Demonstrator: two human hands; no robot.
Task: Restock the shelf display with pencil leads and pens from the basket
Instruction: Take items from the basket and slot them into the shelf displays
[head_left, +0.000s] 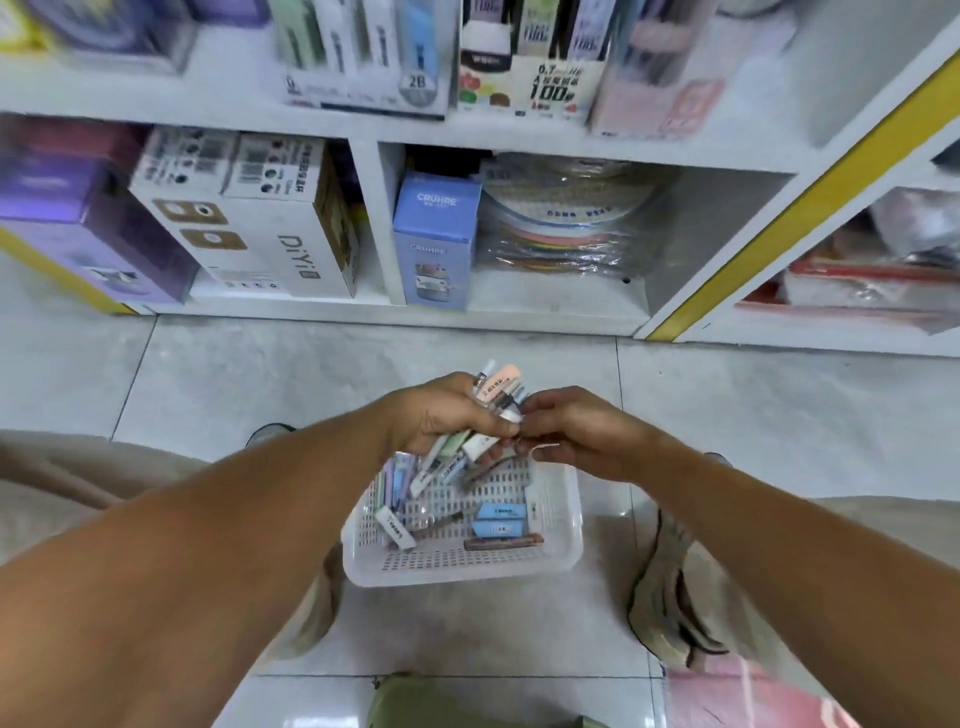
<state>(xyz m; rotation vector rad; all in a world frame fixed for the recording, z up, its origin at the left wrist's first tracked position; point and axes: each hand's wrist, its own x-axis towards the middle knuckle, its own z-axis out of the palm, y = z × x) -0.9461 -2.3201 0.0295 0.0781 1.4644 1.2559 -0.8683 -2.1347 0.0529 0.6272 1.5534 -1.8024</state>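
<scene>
Hands first: my left hand (447, 415) is clenched round a thick bundle of pens and pencil leads (488, 410), their tips fanning toward the upper centre of the frame and their tails hanging below my fist. My right hand (566, 426) meets it just right of centre, fingertips pinching at the bundle's lower end; I cannot tell whether it grips one piece or only steadies the lot.

Risk, as I judge it: the bundle is too full for one fist. If I tug a single piece out with the right hand, the neighbours could slide loose and scatter. The lower ends already splay unevenly. A drop straight down would likely land in the basket (561, 551), but anything falling sideways would hit the floor (260, 374) and could roll under the shelf unit (363, 218).

Directly below the hands, the white slotted basket sits on the floor with more stock lying flat in it, including small blue boxes (498, 519) and a brown pen (501, 542).

Pale glossy tiles fill the middle of the frame. Across the top runs the white shelf unit, with a DiY carton (270, 234) at left, a blue CRUHRE box (436, 234) in the middle and wrapped round discs (566, 218) beside it. Lead packs (363, 52) stand on the blurred tier above. A yellow edge strip (779, 208) runs diagonally at right.
</scene>
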